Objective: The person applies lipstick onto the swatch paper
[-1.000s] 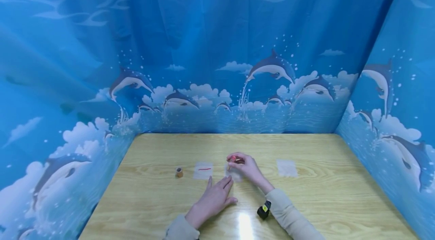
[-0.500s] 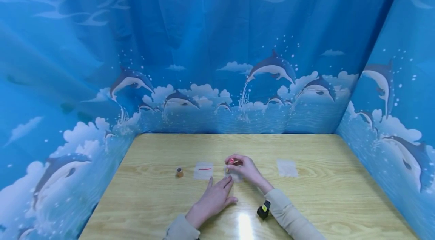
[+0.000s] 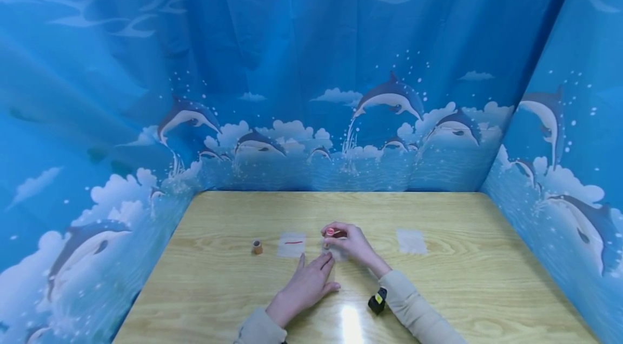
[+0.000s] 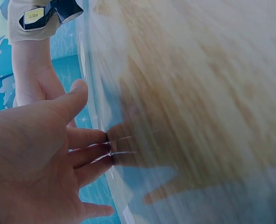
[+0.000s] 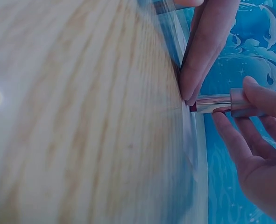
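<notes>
My right hand (image 3: 354, 241) holds a lipstick (image 5: 212, 103) by its shiny base between thumb and fingers. The dark red tip points down at the middle white sheet (image 3: 340, 255), right at its surface, and the round red end (image 3: 330, 231) faces up. My left hand (image 3: 307, 283) lies palm down with straight fingers, its fingertips on the near edge of that sheet. In the left wrist view, the left hand (image 4: 39, 154) shows its fingers touching the tabletop. A second white sheet (image 3: 291, 252) to the left bears a short red stroke (image 3: 293, 242).
The lipstick cap (image 3: 257, 247) stands upright left of the sheets. Another white sheet (image 3: 411, 241) lies to the right. A black wrist camera (image 3: 377, 301) sits by the right sleeve. Blue dolphin curtains (image 3: 302, 63) enclose the wooden table (image 3: 233, 301) at the back and sides.
The lipstick has shifted slightly left and come more upright, with its round end turned further toward the head camera. The left hand stays put on the sheet.
</notes>
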A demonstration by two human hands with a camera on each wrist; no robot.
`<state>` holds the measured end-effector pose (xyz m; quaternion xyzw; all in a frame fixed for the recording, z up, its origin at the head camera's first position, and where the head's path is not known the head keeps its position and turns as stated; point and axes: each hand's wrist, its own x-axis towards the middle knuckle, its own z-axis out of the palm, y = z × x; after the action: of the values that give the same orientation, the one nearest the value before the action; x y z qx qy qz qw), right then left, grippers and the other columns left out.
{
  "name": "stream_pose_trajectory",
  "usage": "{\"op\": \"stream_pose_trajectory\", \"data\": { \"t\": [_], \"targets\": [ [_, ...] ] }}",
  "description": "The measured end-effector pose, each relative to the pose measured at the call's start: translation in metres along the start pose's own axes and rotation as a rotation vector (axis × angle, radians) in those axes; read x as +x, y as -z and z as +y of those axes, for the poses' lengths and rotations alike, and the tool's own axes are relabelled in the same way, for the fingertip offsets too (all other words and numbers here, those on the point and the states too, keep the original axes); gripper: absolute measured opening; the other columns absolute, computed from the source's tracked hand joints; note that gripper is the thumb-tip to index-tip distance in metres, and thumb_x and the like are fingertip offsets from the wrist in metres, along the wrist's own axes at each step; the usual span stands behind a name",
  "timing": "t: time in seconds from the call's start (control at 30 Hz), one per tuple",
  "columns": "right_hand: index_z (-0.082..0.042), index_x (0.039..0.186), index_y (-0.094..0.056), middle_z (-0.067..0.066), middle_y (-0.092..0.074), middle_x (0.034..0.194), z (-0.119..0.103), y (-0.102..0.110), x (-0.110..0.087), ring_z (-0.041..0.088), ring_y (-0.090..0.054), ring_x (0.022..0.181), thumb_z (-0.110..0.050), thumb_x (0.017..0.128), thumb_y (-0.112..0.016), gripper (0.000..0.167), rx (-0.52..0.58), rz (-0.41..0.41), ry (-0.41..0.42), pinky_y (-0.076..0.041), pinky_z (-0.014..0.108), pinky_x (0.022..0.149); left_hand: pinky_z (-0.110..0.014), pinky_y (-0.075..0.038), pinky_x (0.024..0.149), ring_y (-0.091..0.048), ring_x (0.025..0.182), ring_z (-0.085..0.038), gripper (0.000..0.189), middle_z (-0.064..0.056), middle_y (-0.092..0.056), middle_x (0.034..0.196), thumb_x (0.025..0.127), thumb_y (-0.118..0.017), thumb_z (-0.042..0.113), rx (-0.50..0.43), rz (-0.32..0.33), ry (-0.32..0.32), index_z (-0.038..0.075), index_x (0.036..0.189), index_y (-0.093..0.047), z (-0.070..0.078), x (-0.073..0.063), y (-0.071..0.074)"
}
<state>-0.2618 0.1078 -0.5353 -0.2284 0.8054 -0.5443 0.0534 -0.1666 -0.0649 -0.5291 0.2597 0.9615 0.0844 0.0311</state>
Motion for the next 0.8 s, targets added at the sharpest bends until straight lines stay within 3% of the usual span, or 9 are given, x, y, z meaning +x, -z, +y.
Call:
{"op": "stream_pose_trajectory", "data": {
  "t": [0.23, 0.8],
  "targets": [
    [-0.009, 0.115, -0.073, 0.007, -0.074, 0.111, 0.0019, 0.0019, 0.0005, 0.022, -0.07, 0.101, -0.014, 0.094, -0.072, 0.022, -0.044, 0.007, 0.001, -0.056, 0.025, 0.09, -0.066, -0.029, 0.116, -0.042, 0.144, -0.026, 0.071, -0.009, -0.042, 0.158, 0.097, -0.056, 0.054, -0.008, -0.001, 0.003, 0.007, 0.15, -0.048, -0.0001, -0.0003, 0.0011],
    [-0.012, 0.115, -0.075, 0.005, -0.074, 0.108, 0.0046, 0.0065, -0.0019, 0.021, -0.07, 0.097, -0.015, 0.093, -0.074, 0.022, -0.068, 0.053, -0.01, -0.057, 0.024, 0.087, -0.067, -0.028, 0.116, -0.042, 0.144, -0.026, 0.071, -0.009, -0.041, 0.159, 0.097, -0.056, 0.054, -0.022, -0.004, 0.004, 0.007, 0.149, -0.048, 0.0004, -0.0017, 0.0015]
  ]
}}
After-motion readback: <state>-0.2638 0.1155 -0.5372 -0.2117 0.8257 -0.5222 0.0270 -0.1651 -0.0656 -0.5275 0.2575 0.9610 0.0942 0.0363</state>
